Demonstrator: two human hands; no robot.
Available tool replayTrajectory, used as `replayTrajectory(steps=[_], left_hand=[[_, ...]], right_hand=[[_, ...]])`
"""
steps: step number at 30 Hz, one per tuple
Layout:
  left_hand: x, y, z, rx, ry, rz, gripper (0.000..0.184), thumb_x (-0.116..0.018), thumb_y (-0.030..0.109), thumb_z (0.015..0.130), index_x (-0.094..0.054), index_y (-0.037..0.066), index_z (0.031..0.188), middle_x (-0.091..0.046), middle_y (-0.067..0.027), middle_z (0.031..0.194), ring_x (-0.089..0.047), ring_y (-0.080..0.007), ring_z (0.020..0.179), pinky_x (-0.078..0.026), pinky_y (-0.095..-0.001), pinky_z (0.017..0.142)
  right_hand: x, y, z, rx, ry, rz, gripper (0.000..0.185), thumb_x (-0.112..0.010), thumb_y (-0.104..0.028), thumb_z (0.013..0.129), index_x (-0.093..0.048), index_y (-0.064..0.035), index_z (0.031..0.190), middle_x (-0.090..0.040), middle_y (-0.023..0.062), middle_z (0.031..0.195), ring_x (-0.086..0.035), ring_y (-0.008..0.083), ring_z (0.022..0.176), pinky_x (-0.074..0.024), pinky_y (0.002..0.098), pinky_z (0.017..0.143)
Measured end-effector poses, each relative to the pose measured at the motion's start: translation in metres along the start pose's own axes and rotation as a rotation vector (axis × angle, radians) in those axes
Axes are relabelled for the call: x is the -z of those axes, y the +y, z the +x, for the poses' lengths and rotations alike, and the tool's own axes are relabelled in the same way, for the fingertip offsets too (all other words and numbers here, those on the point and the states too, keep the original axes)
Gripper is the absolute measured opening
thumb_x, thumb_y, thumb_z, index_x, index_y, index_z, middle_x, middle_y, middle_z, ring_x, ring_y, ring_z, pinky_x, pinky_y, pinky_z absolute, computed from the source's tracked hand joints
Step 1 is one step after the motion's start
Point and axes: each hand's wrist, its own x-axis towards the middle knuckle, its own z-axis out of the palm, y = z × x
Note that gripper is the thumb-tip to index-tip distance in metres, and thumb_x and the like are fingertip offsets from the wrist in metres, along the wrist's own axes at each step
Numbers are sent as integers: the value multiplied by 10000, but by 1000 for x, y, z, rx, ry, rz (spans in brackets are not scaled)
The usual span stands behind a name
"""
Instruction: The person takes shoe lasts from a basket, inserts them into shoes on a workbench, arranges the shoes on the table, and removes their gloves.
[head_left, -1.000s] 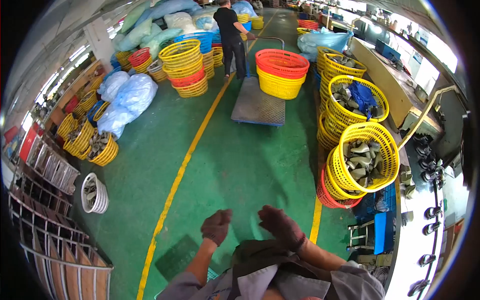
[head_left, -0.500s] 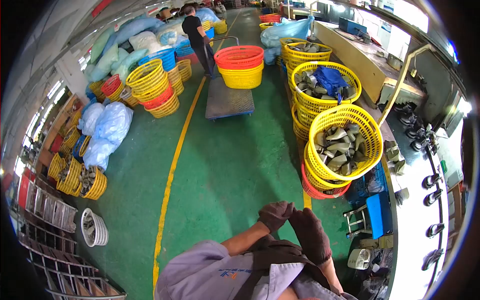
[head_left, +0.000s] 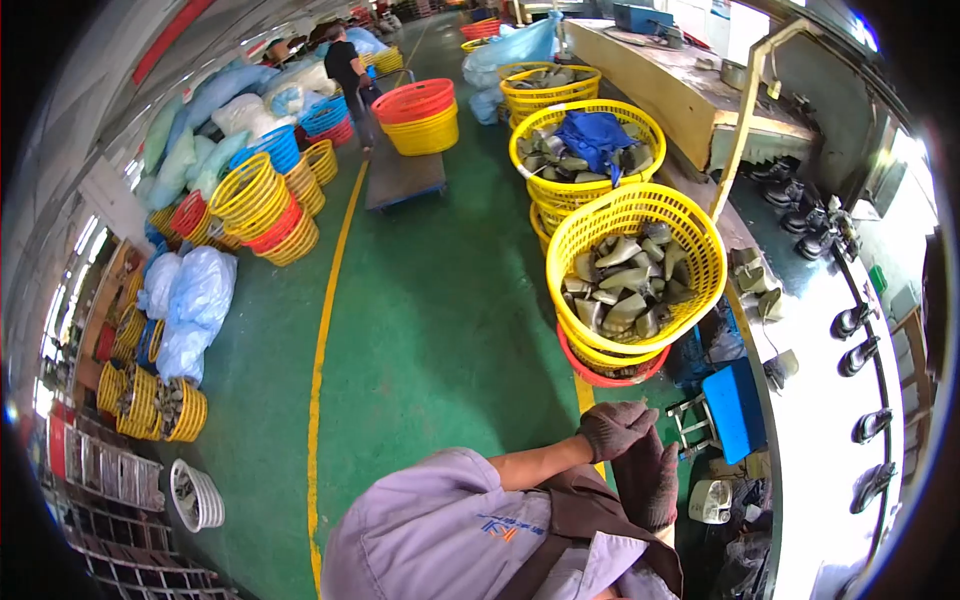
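Observation:
Both of my hands wear dark brown knit gloves and meet in front of my apron, at the lower middle of the view. My left hand (head_left: 617, 430) is closed, its fingers bunched at the finger end of the right glove. My right hand (head_left: 648, 485) points upward with fingers stretched out, their tips partly covered by the left hand. Just beyond them stands a yellow basket (head_left: 708, 240) filled with grey-green moulded pieces (head_left: 628, 285). It rests on a stack with a red basket (head_left: 600, 378) at the bottom.
Behind it, another yellow basket (head_left: 520, 155) holds similar pieces and a blue cloth (head_left: 595, 140). A white bench (head_left: 830, 480) carrying black shoes runs along the right, beside a blue stool (head_left: 735, 410). Ahead, a person (head_left: 345, 70) stands by a flat trolley (head_left: 405, 182) bearing baskets.
My view has turned to the right, so the baskets and trolley sit further left. My hands have shifted right in the frame and stay together, the left more closely over the right's fingers.

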Motion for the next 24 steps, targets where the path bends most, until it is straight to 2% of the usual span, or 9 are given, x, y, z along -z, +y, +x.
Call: replayTrajectory(steps=[2, 6, 9, 13, 15, 17, 20, 22, 24], left_hand=[[-21, -5, 36, 44, -33, -4, 328, -593, 407, 995, -620, 93, 904, -666, -185, 823, -674, -393, 809, -516, -493, 678], [-49, -17, 102, -101, -62, -16, 409, -543, 461, 1014, -587, 83, 865, -640, -185, 811, -649, -408, 823, -483, -515, 699], [-72, 2, 135, -106, -186, -127, 431, -518, 457, 1025, -585, 74, 840, -632, -191, 808, -625, -424, 790, -458, -526, 688], [-74, 37, 147, -387, -734, -216, 350, -568, 425, 978, -684, 97, 945, -664, -191, 868, -671, -395, 927, -533, -449, 765], [-58, 72, 143, -507, -1045, -258, 316, -610, 396, 937, -701, 97, 981, -681, -185, 893, -681, -387, 958, -550, -437, 783], [-92, 74, 131, -802, -1048, -240, 291, -642, 368, 888, -694, 100, 990, -690, -167, 922, -687, -379, 937, -551, -450, 759], [-146, 90, 124, -936, -1161, -121, 274, -668, 315, 833, -673, 112, 1016, -683, -136, 942, -689, -368, 893, -548, -468, 712], [-184, 73, 122, -857, -987, -187, 222, -577, 271, 937, -650, 102, 1060, -661, -175, 962, -678, -383, 898, -542, -479, 711], [-211, 78, 100, -1028, -877, -143, 185, -557, 228, 948, -620, 101, 1066, -659, -164, 970, -673, -388, 897, -543, -477, 720]], right_hand=[[10, -16, 9, -22, 63, 421, 600, -424, -432, 1075, -357, -112, 1578, -375, 112, 1622, -338, 289, 1504, -319, 415, 1161], [46, -39, -5, -329, 611, -197, 702, -376, -572, 1078, -421, -46, 1540, -508, 90, 1518, -484, 186, 1372, -343, 328, 1151], [58, -54, 5, -239, 675, -246, 734, -379, -614, 1061, -477, -37, 1503, -563, 90, 1456, -528, 187, 1300, -402, 331, 1101], [100, -26, 1, 47, 563, 183, 676, -431, -629, 1015, -529, -137, 1469, -604, 101, 1395, -548, 310, 1277, -412, 437, 1088], [105, -33, -12, 111, 532, -823, 606, -573, -478, 957, -539, -117, 1443, -623, 148, 1328, -574, 374, 1205, -431, 475, 1046], [111, -34, -38, -10, 406, -1742, 622, -657, -295, 858, -534, -85, 1431, -614, 209, 1277, -566, 427, 1157, -443, 490, 1006], [101, -13, -77, -102, 832, -1098, 623, -640, -139, 838, -510, -39, 1439, -561, 225, 1348, -504, 411, 1259, -407, 439, 1067], [62, -33, -96, -36, 1082, -727, 601, -594, -80, 893, -467, 0, 1475, -506, 198, 1466, -449, 341, 1387, -352, 375, 1158], [38, -22, -127, 78, 1175, -146, 596, -587, -74, 925, -434, 52, 1487, -470, 163, 1522, -414, 274, 1436, -308, 369, 1197]])
